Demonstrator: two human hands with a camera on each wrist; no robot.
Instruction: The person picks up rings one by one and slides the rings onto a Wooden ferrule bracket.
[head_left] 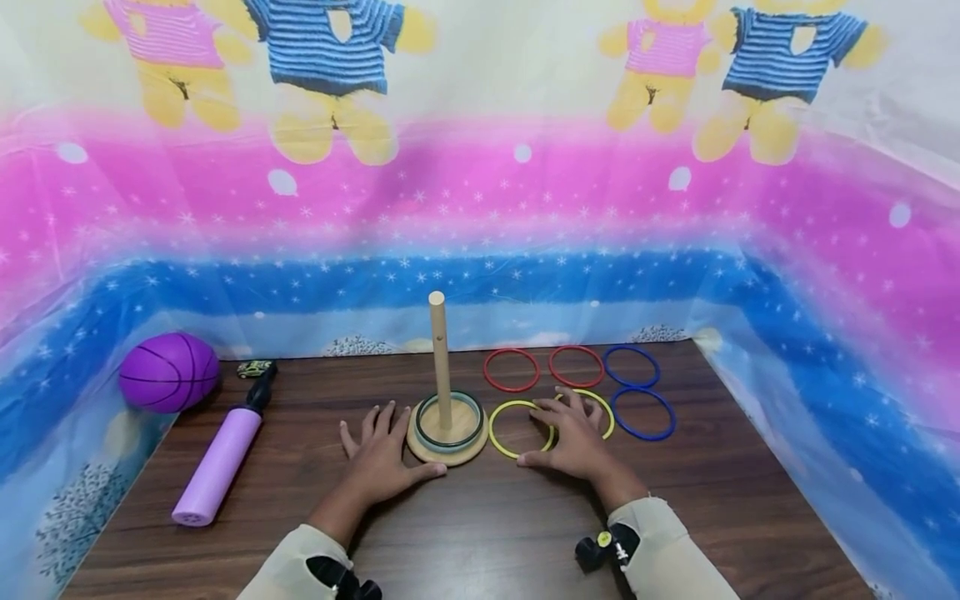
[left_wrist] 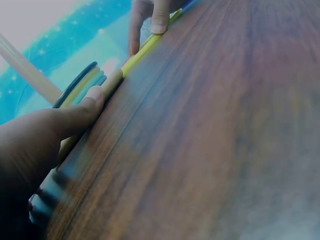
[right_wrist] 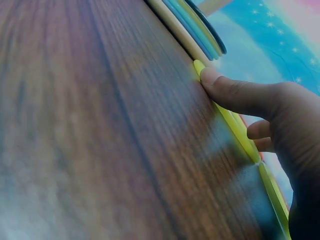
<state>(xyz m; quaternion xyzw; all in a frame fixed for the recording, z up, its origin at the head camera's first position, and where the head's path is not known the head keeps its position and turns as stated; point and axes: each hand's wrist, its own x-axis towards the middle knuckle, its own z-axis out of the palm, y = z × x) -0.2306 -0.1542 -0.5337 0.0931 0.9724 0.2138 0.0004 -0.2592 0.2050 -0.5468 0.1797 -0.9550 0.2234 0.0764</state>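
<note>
A round wooden base (head_left: 417, 449) with an upright peg (head_left: 440, 358) stands mid-table. Stacked round the peg are several rings (left_wrist: 82, 85), the top one dark green, with yellow and light blue below. My left hand (head_left: 378, 462) rests beside the base, fingers spread along its left side and thumb touching its front edge. To the right, my right hand (head_left: 573, 437) holds the nearer-left yellow ring (head_left: 495, 440), thumb on its front rim and a finger at its far right rim. Its other fingers reach over a second yellow ring (head_left: 609, 417). Both yellow rings lie flat.
Two red rings (head_left: 486, 375) and two blue rings (head_left: 673, 422) lie behind and right of the yellow ones. At the left are a purple basketball (head_left: 168, 372), a purple hand pump (head_left: 219, 467) and a small toy car (head_left: 253, 368). A printed cloth (head_left: 480, 208) hangs behind the table.
</note>
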